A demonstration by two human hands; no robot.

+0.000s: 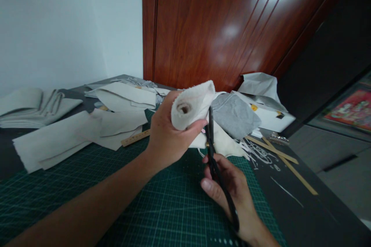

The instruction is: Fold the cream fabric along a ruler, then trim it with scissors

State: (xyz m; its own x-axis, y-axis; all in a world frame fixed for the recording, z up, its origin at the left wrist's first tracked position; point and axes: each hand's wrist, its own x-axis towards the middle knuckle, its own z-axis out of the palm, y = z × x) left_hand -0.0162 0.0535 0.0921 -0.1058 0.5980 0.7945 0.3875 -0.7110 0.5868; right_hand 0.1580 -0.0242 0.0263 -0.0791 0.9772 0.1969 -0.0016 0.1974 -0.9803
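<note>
A roll of white fabric (pixel 193 104) is wrapped in the fingers of my left hand (pixel 168 137), its coiled end and small centre hole facing me. Black scissors (pixel 216 170) are gripped in my right hand (pixel 232 193), pointing up and away. Their blades reach the right edge of the roll, close to my left thumb; whether they touch the fabric cannot be told. White fabric pieces (pixel 227 141) lie just behind the scissors. Under both hands is a green cutting mat (pixel 165 208).
Cut fabric panels (pixel 63 135) and a folded stack (pixel 26 106) lie at the left, with a wooden ruler (pixel 135 138). Grey cloth (pixel 236 115), a white box (pixel 272 117), wooden strips (pixel 290 166) and thin scraps (pixel 261 152) are at the right.
</note>
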